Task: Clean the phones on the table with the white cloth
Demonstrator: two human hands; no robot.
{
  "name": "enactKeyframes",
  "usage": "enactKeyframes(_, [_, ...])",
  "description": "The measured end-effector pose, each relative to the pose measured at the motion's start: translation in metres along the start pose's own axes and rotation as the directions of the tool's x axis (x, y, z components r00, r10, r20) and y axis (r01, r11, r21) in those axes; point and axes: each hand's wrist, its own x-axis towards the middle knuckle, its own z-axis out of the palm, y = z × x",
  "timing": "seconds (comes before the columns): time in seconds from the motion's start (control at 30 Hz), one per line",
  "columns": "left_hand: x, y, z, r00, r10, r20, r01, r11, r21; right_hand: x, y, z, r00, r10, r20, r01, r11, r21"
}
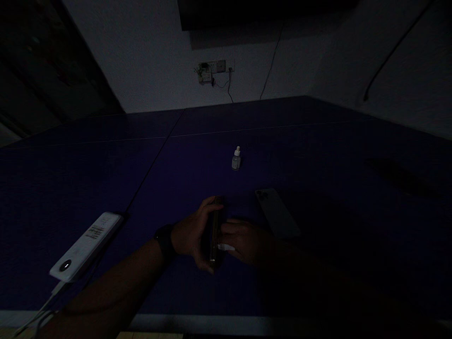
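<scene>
The scene is very dark. My left hand [192, 235], with a dark watch on the wrist, grips a phone [214, 230] held on its edge above the blue table [106, 179]. My right hand [247, 240] is against the phone's right side, with a small white object [226, 246] between its fingers; what it is I cannot tell. A second phone [277, 213] lies face down on the table just right of my hands. A small white dropper bottle [236, 158] stands upright farther back.
A white power strip [86, 246] with a cable lies near the table's front left edge. The wall behind carries a socket [212, 68] with plugged wires. A dark doorway or cabinet stands at the far left.
</scene>
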Motion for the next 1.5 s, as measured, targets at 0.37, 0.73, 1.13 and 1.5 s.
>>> enactKeyframes(0.37, [-0.001, 0.000, 0.000, 1.000, -0.016, -0.003, 0.015, 1.000, -0.019, 0.004, 0.005, 0.000, 0.987, 0.148, -0.071, -0.144, 0.988, 0.055])
enactKeyframes(0.73, [-0.001, 0.000, 0.001, 1.000, -0.005, -0.016, 0.004, 0.999, -0.042, -0.001, 0.002, -0.006, 0.969, 0.163, -0.187, -0.175, 0.983, -0.051])
enactKeyframes(1.13, [0.000, -0.002, 0.001, 1.000, 0.014, -0.006, -0.014, 1.000, -0.016, -0.004, 0.007, 0.015, 0.979, -0.144, -0.141, 0.130, 0.986, -0.104])
enactKeyframes(1.5, [-0.001, -0.004, 0.003, 0.999, 0.021, -0.024, -0.022, 0.999, -0.037, 0.001, 0.019, 0.010, 0.982, -0.041, -0.185, 0.026, 0.996, -0.085])
